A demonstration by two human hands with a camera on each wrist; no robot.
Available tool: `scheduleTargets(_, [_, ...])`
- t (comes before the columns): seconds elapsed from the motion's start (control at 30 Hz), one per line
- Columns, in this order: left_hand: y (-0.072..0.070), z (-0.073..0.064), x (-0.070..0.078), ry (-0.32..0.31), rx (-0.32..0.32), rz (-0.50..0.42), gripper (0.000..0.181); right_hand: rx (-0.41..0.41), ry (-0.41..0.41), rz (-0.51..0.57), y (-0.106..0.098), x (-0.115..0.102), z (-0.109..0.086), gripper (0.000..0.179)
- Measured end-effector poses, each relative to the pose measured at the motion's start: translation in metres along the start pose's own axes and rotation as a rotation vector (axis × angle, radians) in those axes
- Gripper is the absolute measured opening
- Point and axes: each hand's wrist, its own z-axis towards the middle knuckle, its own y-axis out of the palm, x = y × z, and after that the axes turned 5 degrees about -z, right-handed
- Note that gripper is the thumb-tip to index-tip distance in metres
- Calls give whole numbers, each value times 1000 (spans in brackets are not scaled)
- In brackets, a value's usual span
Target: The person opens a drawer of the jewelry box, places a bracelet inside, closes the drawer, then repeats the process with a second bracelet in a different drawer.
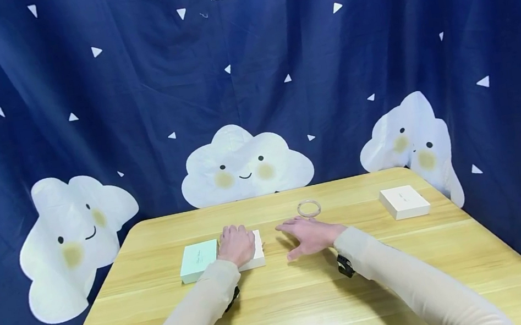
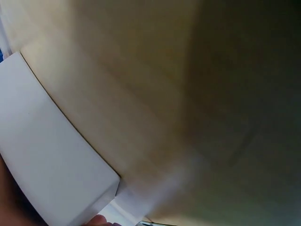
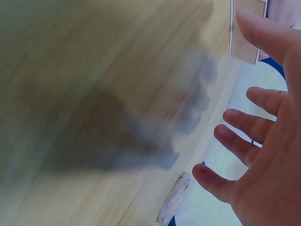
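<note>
My left hand (image 1: 236, 244) lies over a white box (image 1: 253, 263) and grips it, hiding much of its top. Fingertips (image 2: 99, 220) show beyond the box's end in the left wrist view, beside its plain white side (image 2: 51, 136). A mint-green box (image 1: 199, 261) with small lettering sits immediately left of this hand. To the right, my right hand (image 1: 308, 234) hovers above the table with spread fingers and holds nothing. Just beyond it lies a pale translucent bangle (image 1: 309, 209), also seen edge-on in the right wrist view (image 3: 173, 198).
Another white box (image 1: 404, 201) with small print stands at the table's back right. The wooden table (image 1: 290, 302) has rounded far corners. Behind it hangs a dark blue curtain (image 1: 251, 97) with smiling clouds.
</note>
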Motion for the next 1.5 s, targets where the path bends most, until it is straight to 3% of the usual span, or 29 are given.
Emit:
scheduleTargets(0.23, [3, 1, 0, -56, -24, -34, 54, 1, 7, 1, -2, 1, -6, 86])
scheduleTargets(0.57, [7, 5, -4, -97, -82, -16, 57, 52, 7, -17, -10, 12, -18, 82])
scheduleTargets(0.8, [6, 6, -5, -114, -127, 3, 59, 54, 53, -2, -22, 20, -31, 80])
scheduleTargets(1.3, [0, 3, -1, -103, -96, -22, 54, 106, 114, -77, -49, 51, -61, 80])
scheduleTargets(1.5, [-3, 1, 1, -107, -101, -26, 55, 75, 179, -82, -54, 70, -71, 86])
